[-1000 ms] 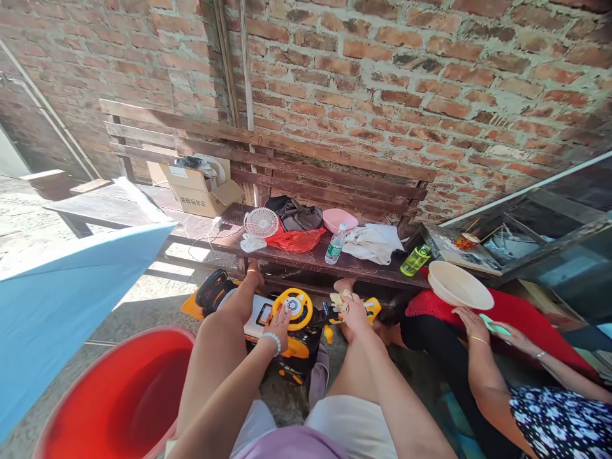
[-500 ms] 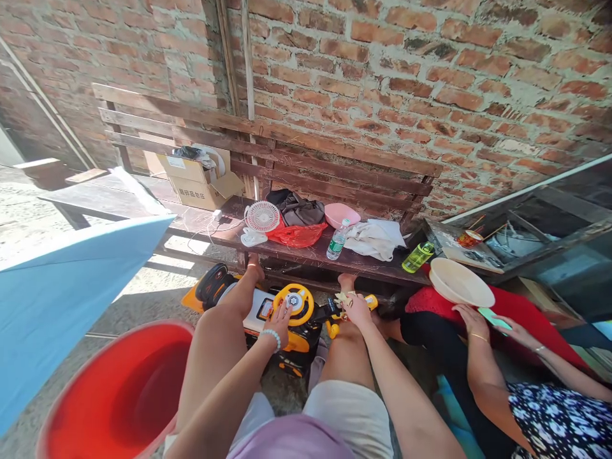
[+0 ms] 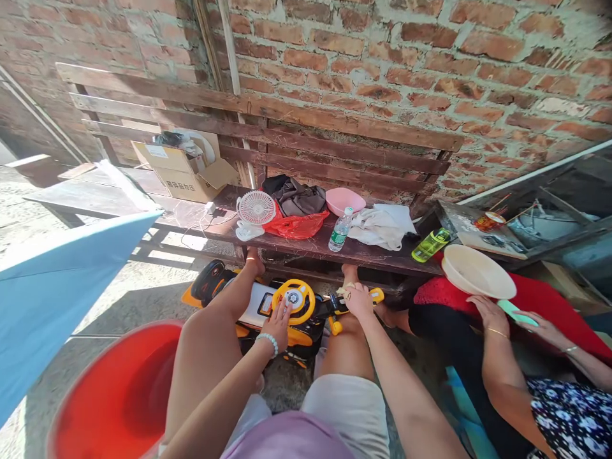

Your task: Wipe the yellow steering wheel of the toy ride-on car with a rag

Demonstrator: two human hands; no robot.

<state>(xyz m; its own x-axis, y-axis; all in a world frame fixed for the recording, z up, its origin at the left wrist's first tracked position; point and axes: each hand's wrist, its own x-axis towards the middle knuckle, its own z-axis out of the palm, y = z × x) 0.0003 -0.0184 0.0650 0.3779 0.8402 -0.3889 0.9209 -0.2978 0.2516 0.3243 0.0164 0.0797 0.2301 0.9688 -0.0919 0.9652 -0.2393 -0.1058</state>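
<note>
A ride-on toy car [image 3: 249,307] with black, white and yellow parts stands between my legs. Its yellow steering wheel [image 3: 310,307] lies under my left hand [image 3: 276,328], whose fingers stretch out over the near left side of the rim and the hub. To the right, my right hand [image 3: 359,301] is closed on a crumpled pale-yellow cloth [image 3: 345,291], a bit of which sticks out at the fingertips. That hand is beside the toy's yellow-and-black arm [image 3: 377,296]; I cannot tell whether cloth and arm touch.
A wooden bench [image 3: 210,223] holds a cardboard box [image 3: 179,178], fan [image 3: 257,208], red bag [image 3: 299,225], pink basin [image 3: 345,200] and water bottle [image 3: 340,231]. A red tub [image 3: 81,408] stands left, below blue fabric [image 3: 67,274]. A co-worker's hands [image 3: 492,315] hold a green-handled brush [image 3: 519,313] by a cream bowl [image 3: 478,271].
The view has shifted slightly. My right hand has turned over the cloth, so less of it shows. My left hand stays on the wheel. The co-worker's green-handled brush has changed angle.
</note>
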